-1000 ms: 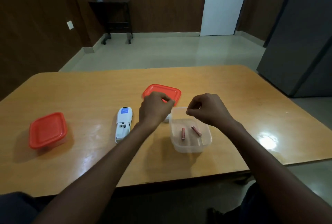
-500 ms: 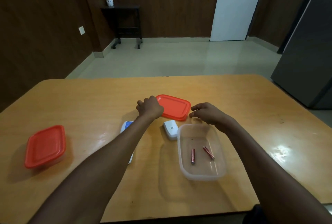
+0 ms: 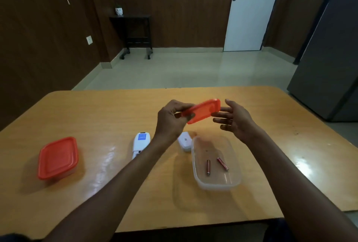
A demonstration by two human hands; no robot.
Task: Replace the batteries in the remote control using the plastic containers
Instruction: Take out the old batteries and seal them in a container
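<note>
Lifted off the table since half a second ago, the orange lid [image 3: 201, 111] now hangs tilted, pinched by the left hand [image 3: 170, 123]; the right hand [image 3: 235, 121] waits beside it, fingers spread. A one-edge pinch could let it drop onto the open container [image 3: 235, 180] holding two batteries [image 3: 208, 167]. The remote [image 3: 140, 143] is half hidden by the forearm.

2 bare forearms, no sleeves, left grip [image 3: 170, 123] and right grip [image 3: 235, 121] ungloved.
</note>
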